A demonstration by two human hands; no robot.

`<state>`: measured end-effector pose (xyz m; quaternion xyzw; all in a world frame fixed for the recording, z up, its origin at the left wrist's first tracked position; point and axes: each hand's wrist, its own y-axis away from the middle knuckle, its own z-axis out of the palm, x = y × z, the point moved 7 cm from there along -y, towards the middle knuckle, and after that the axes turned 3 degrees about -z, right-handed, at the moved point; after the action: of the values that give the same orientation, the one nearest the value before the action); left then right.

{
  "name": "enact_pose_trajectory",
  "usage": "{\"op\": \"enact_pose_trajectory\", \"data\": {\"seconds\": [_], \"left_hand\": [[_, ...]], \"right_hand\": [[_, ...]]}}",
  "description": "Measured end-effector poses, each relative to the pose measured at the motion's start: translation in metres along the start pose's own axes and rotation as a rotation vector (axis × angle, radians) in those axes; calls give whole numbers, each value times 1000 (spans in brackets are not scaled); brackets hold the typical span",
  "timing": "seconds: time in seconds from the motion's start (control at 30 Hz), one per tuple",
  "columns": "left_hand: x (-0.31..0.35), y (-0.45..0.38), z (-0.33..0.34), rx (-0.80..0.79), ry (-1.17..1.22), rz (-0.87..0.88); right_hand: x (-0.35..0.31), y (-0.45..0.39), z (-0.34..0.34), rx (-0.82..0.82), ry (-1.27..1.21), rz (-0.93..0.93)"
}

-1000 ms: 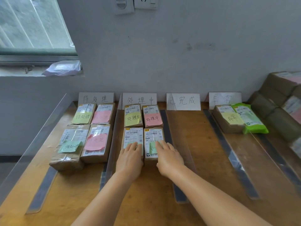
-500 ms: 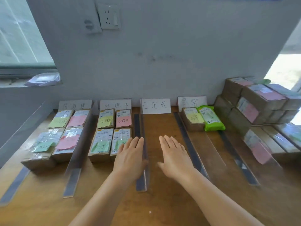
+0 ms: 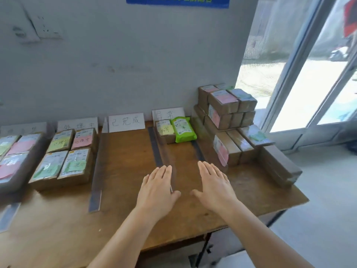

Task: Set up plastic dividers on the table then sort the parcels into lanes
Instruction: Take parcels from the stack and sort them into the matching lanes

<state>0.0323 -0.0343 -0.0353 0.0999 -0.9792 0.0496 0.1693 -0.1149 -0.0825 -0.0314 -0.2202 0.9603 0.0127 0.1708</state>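
Two hands are over the wooden table [image 3: 119, 219], both palm-down with fingers straight and together, grasping nothing. The left hand [image 3: 156, 188] is above the near end of a clear plastic divider [image 3: 156, 151]; contact cannot be told. The right hand [image 3: 214, 187] is just beside it, nearer the table's right edge.

Dividers counted: three in plain view, each a long, clear, flat-footed plastic strip running from the back edge toward the front edge. A second [image 3: 96, 171] stands further left, a third [image 3: 197, 147] to the right. A further strip end [image 3: 8, 215] shows at the left edge.

Four white paper lane cards lean against the wall along the back edge, handwritten; the third one [image 3: 126, 122] heads a lane with no parcels in it.

Parcels: brown cardboard boxes, rectangular, taped, with printed labels and coloured sticky notes. Four boxes [image 3: 63, 157] lie in a two-by-two block in the second lane. More lie in the leftmost lane [image 3: 15, 153], partly cut off, count unclear. The fourth lane holds one box [image 3: 164, 130] and one soft green plastic pouch [image 3: 182, 128], touching, at the back edge.

The unsorted stack [image 3: 228, 113] sits at the back right corner, several tiers; blur prevents an exact count.
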Motion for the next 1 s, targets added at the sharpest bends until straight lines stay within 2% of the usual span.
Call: {"op": "enact_pose_trajectory", "data": {"seconds": [0.3,0.73,1.0], "left_hand": [[85,-25,28,-31,69,145],[159,-111,57,-114,181,342],[209,-127,87,-215,235,333]], "right_hand": [[88,15,-31,77,-43,176],[163,-27,-46,119,-54,377],[208,-34,-47,90,-48,457]]}}
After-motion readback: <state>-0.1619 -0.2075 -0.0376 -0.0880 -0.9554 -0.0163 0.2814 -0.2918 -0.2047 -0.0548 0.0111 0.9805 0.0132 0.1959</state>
